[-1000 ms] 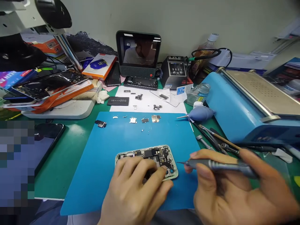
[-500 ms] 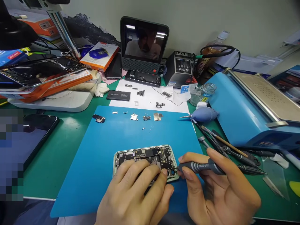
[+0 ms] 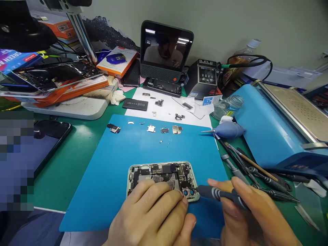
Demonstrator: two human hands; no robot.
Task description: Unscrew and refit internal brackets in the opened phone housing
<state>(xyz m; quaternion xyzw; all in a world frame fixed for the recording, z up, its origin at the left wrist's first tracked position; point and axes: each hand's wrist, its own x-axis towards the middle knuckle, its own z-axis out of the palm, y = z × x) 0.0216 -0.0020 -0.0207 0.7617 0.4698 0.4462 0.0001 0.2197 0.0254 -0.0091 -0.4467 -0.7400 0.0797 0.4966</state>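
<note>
An opened phone [image 3: 188, 176] lies on the blue mat, its circuit board and two round blue-ringed camera openings exposed. My left hand [image 3: 151, 212] is curled over its near side, fingers bent and pressing it down; the lower part of the phone is hidden under them. In my right hand [image 3: 253, 208] is a dark grey screwdriver [image 3: 212, 193], pinched between thumb and fingers and held almost flat. Its front end points left at the phone's right edge, by the camera openings; the tip is too small to make out. Small metal plates [image 3: 151, 128] lie on the mat beyond the phone.
Behind the mat are a black battery [image 3: 135, 104] and small parts on white paper. A blue air blower [image 3: 228, 130], tweezers and brushes lie right, beside a blue machine [image 3: 269, 126]. A dark phone [image 3: 51, 140] is at left; a screen device [image 3: 164, 51] stands behind.
My right hand has drawn back right and down with the screwdriver, its thumb farther along the handle. My left fingertips have shifted nearer me, uncovering the camera openings. The whole view has shifted slightly.
</note>
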